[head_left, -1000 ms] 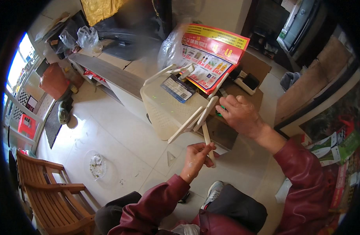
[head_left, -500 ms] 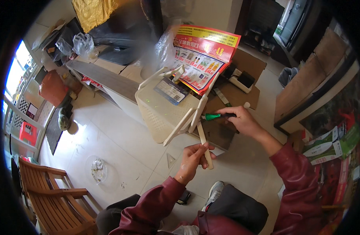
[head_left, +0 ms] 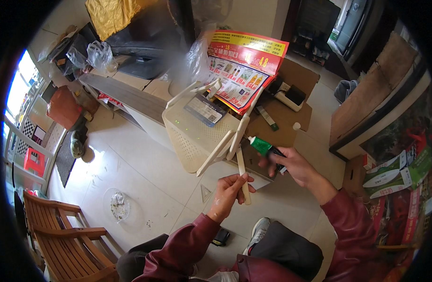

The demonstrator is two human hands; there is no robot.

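My left hand [head_left: 230,192] grips a cream plastic bar [head_left: 241,164] of an upturned plastic stool [head_left: 194,143] with a perforated top, folded legs and a dark label. Just to the right, my right hand [head_left: 291,167] holds a green-and-black tube [head_left: 262,145], its white nozzle pointing up and left toward the stool's legs. A second, slimmer tube [head_left: 267,117] and a small white cap [head_left: 297,126] lie on the cardboard [head_left: 298,75] beside the stool. A red and yellow printed flyer [head_left: 241,66] lies behind the stool's legs.
A long counter [head_left: 122,96] with plastic bags [head_left: 102,58] and a monitor is behind. A wooden bench [head_left: 60,235] stands at lower left, near a clear dish [head_left: 117,204] on the tiled floor [head_left: 173,197]. Boards [head_left: 371,94] and packets [head_left: 392,171] are at the right.
My right hand has moved down from the stool's legs and swung the tube so its nozzle tilts upward. My left hand still grips the bar, slightly shifted.
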